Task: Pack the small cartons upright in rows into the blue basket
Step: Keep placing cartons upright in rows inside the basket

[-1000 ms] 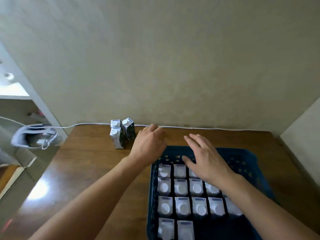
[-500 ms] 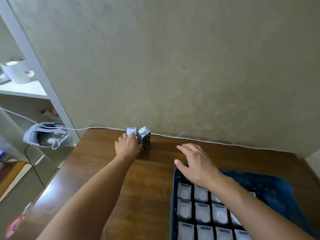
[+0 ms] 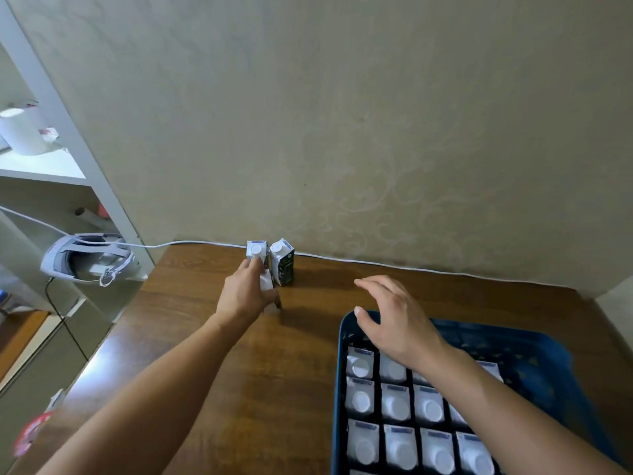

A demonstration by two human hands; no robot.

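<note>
My left hand (image 3: 245, 293) grips a small white carton (image 3: 266, 282) on the wooden table (image 3: 212, 371), just in front of two more upright cartons by the wall: a white-topped carton (image 3: 256, 250) and a dark green carton (image 3: 283, 262). The gripped carton is mostly hidden by my fingers. My right hand (image 3: 394, 320) hovers with relaxed, spread fingers over the far left corner of the blue basket (image 3: 340, 344) and holds nothing. Several cartons (image 3: 394, 402) stand upright in rows inside the basket.
A white cable (image 3: 376, 264) runs along the wall at the table's back edge. Left of the table stands a white shelf unit (image 3: 78, 145) holding a white headset (image 3: 87, 257). A beige wall rises directly behind the table.
My left hand reached left from the basket to the loose cartons and closed on the nearest one. My right hand stayed over the basket's far corner. The view shifted left.
</note>
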